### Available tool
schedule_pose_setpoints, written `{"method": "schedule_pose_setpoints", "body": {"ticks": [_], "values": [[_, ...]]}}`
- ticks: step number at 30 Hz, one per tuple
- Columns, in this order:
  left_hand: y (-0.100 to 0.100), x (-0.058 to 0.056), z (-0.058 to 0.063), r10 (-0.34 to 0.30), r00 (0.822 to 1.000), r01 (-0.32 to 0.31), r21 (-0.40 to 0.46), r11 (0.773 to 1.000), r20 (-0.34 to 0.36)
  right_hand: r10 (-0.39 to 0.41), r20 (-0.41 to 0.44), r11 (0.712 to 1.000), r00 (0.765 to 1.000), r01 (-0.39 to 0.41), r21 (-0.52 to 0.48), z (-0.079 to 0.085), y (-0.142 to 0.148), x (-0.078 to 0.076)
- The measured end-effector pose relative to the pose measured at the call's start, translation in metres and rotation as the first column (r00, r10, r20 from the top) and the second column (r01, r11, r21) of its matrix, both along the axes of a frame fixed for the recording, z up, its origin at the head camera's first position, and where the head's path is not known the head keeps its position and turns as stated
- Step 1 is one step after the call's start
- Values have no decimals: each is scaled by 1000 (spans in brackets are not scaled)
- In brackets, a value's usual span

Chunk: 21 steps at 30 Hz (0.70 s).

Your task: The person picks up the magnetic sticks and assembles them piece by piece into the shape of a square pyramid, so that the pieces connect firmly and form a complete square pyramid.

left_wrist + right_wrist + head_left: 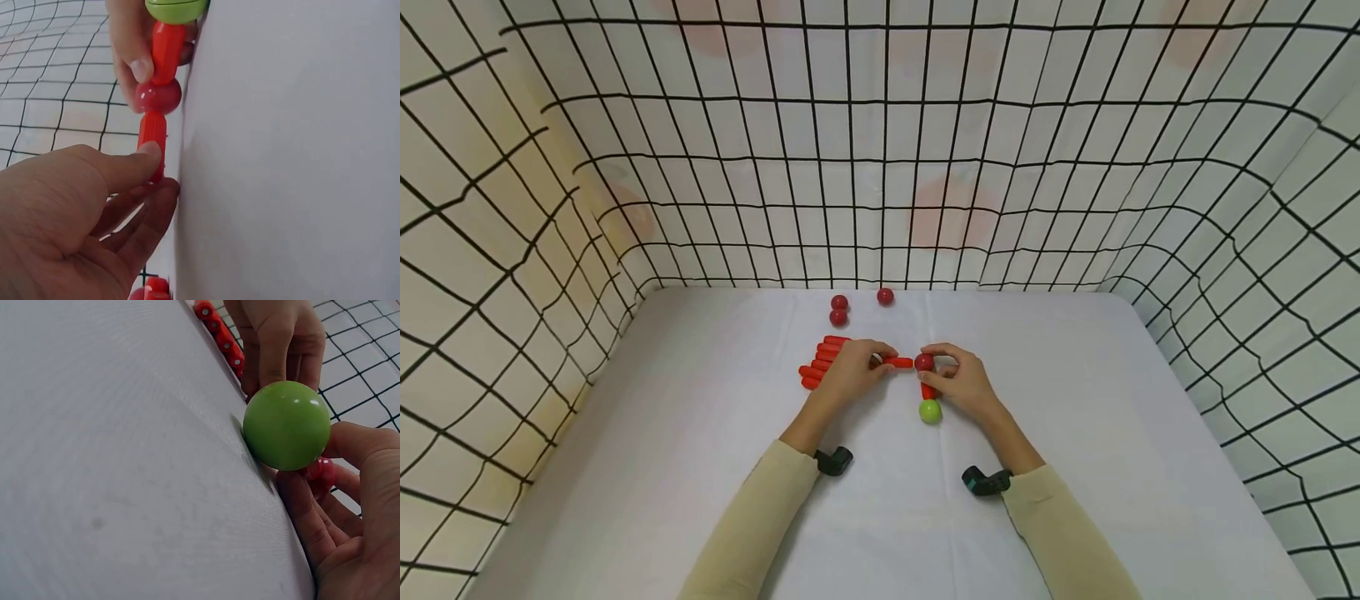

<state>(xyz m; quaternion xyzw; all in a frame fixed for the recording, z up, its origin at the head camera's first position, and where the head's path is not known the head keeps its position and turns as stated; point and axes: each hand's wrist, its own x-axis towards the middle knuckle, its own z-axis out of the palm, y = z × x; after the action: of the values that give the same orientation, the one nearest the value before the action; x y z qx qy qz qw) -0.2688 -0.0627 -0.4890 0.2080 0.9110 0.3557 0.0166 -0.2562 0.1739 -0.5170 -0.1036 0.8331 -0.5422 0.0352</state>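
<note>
Near the middle of the white-covered counter point(625, 433), a little closer to its far edge than to its near side, two hands work at a small assembly of sticks and balls. The left hand point(855, 367) pinches a red stick point(901, 362) between thumb and fingertips, the gap between them narrow; the stick points toward the right edge, its tip at a dark red ball point(924, 362). Whether the tip is seated in the ball or only meets its surface, I cannot tell. The right hand point(964, 377) holds that ball, its thumb and fingers set narrowly around it and the adjoining end of a second red stick point(928, 391). This second stick runs from the ball toward the near edge and ends at a green ball point(930, 411), so the two sticks form a corner at the red ball. Just beside the left hand, on the side of the left edge, lies a row of red sticks point(822, 358), partly hidden by the hand. Toward the far edge sit a pair of red balls point(838, 317), apparently touching, and a lone red ball point(885, 296) nearer that edge. A black net point(850, 158) rises behind the far edge.
</note>
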Motion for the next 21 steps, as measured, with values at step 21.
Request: {"method": "schedule_pose_setpoints", "body": {"ticks": [21], "values": [[5, -2, -4, 36, 999, -37, 37, 999, 14, 89, -147, 972, 985, -54, 227, -2, -12, -16]]}}
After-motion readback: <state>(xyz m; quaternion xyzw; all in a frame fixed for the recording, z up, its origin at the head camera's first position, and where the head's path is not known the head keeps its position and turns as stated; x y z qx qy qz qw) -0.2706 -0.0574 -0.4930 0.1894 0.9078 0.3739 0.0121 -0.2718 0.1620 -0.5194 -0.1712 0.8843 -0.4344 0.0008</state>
